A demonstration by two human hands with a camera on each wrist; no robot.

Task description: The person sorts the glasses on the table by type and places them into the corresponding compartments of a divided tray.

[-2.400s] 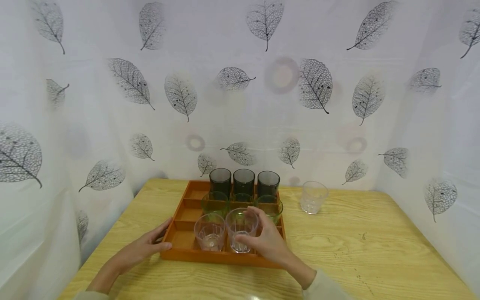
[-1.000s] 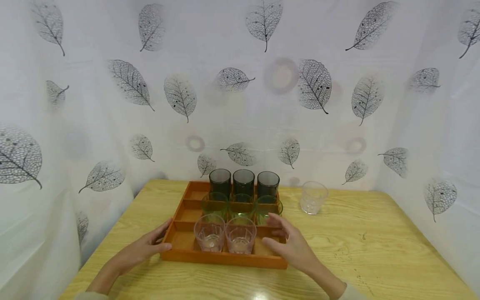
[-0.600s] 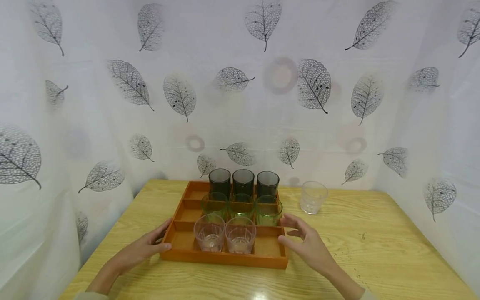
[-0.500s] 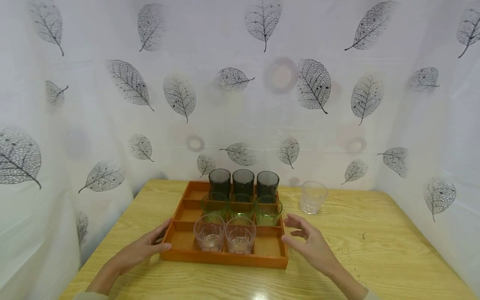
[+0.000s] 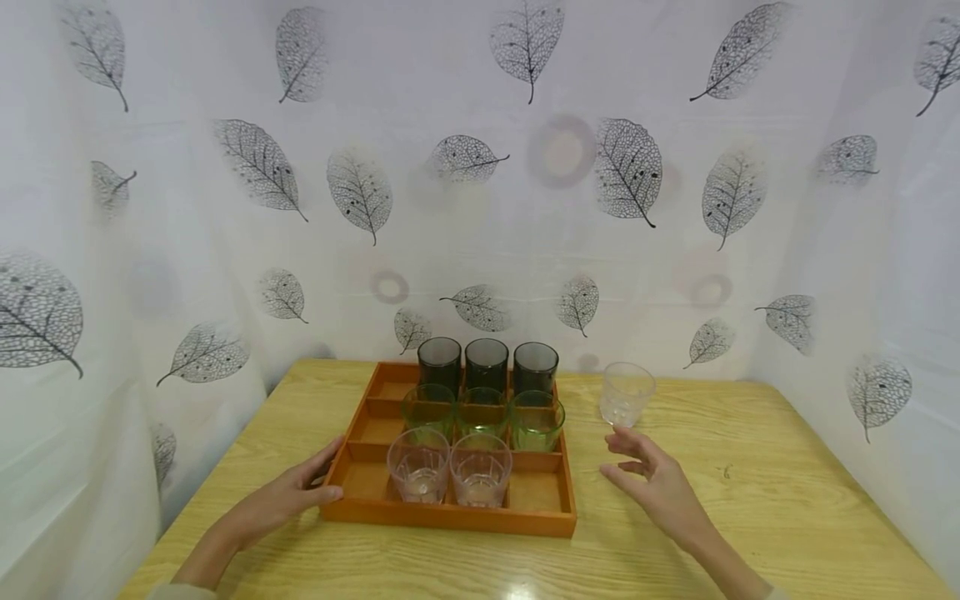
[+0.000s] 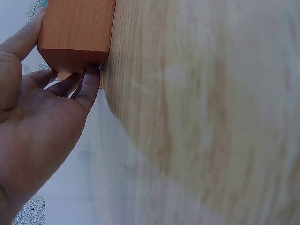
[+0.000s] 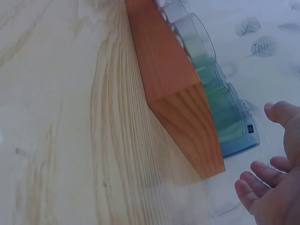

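An orange-brown wooden tray (image 5: 448, 517) with compartments stands on the table. My left hand (image 5: 281, 500) grips its near left corner, thumb at the rim and fingers along the side wall; the left wrist view shows the fingertips against the wood (image 6: 75, 28). In the front row sit two clear glasses, the left glass (image 5: 420, 471) and the right glass (image 5: 482, 475). My right hand (image 5: 660, 483) hovers right of the tray, fingers spread and holding nothing. Its fingertips are just in front of a loose clear glass (image 5: 626, 396) standing on the table.
Behind the clear glasses stand green glasses (image 5: 537, 421), and dark grey glasses (image 5: 487, 362) fill the back row. The tray's left column and front right compartment (image 5: 536, 492) show bare wood. A white leaf-print curtain (image 5: 480, 233) encloses the table (image 5: 750, 492) behind and at both sides.
My right hand has let go of the right clear glass in the front row and moved rightward, past the tray's edge, towards the loose glass. My left hand stays at the tray corner.
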